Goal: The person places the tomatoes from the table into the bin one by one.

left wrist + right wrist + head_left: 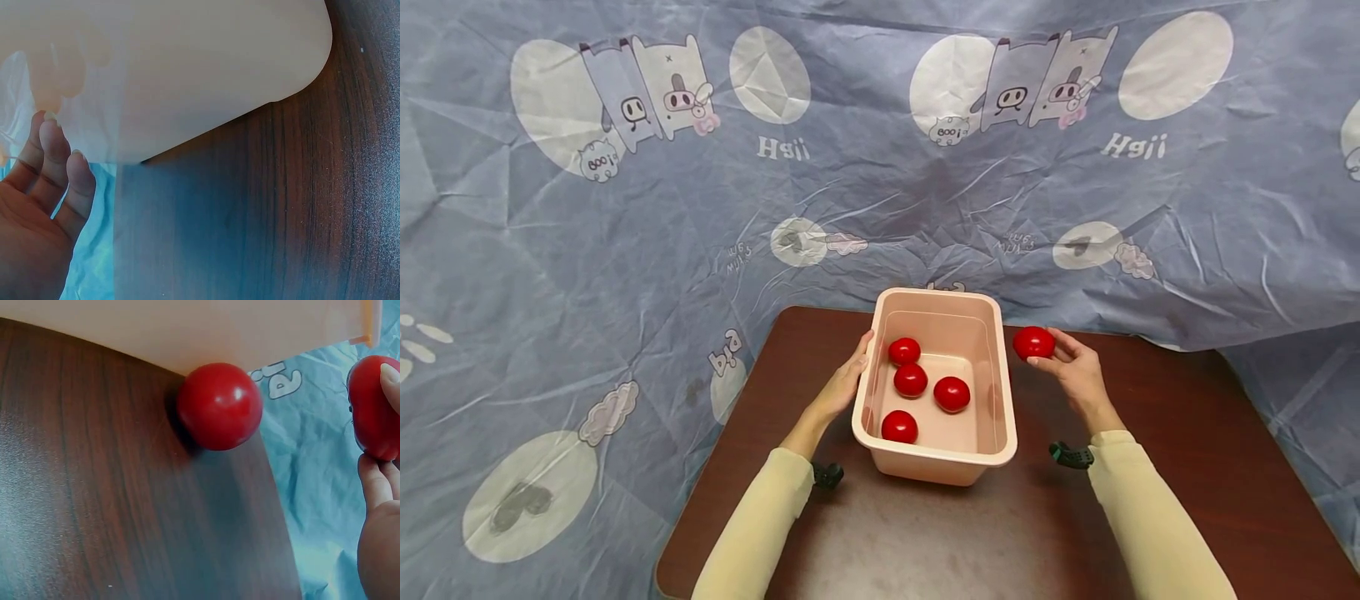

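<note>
My right hand [1078, 371] pinches a red tomato [1033, 342] between thumb and fingers, to the right of a pale pink plastic bin [936, 457]. The right wrist view shows this held tomato [374, 406] at its right edge. Several tomatoes lie on the bin's floor, among them one tomato [952, 394] near the middle. Another tomato [219, 406] sits on the table close against the bin's outer right side, mostly hidden in the head view. Against the bin's left wall rests my left hand [841, 387], its fingers extended, with fingertips [54, 119] right at the wall.
The bin stands on a dark brown wooden table [1187, 467], towards its back edge. Blue-grey patterned cloth [880, 183] hangs behind and around the table. Each wrist has a dark strap [1071, 455] below the sleeve cuff.
</note>
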The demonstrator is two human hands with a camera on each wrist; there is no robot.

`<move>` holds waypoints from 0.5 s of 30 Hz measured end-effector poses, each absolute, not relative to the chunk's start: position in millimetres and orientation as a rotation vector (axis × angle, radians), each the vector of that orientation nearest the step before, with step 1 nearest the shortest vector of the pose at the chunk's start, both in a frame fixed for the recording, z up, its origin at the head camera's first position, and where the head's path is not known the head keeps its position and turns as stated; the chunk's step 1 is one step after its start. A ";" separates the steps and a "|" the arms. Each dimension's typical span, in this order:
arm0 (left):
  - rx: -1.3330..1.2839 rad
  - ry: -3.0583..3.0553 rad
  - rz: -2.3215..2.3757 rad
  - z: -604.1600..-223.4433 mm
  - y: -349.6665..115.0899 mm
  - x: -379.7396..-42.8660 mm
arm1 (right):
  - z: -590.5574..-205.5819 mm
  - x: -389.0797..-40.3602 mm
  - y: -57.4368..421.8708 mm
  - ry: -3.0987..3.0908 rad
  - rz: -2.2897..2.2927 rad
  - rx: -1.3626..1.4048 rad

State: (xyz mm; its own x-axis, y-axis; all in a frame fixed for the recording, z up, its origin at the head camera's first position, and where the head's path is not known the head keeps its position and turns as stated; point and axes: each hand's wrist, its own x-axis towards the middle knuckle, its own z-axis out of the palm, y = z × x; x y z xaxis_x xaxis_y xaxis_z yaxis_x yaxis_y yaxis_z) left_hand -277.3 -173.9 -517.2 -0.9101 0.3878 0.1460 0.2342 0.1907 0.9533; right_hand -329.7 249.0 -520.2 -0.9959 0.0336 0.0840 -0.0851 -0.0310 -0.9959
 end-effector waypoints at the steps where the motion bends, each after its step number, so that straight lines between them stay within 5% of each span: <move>1: 0.612 2.331 1.828 -521.8 -174.0 -279.6 | -515.9 -327.8 247.9 -2.121 2.208 0.061; 15: 0.578 2.365 1.841 -534.3 -172.9 -287.1 | -501.1 -332.8 241.7 -2.040 2.268 0.102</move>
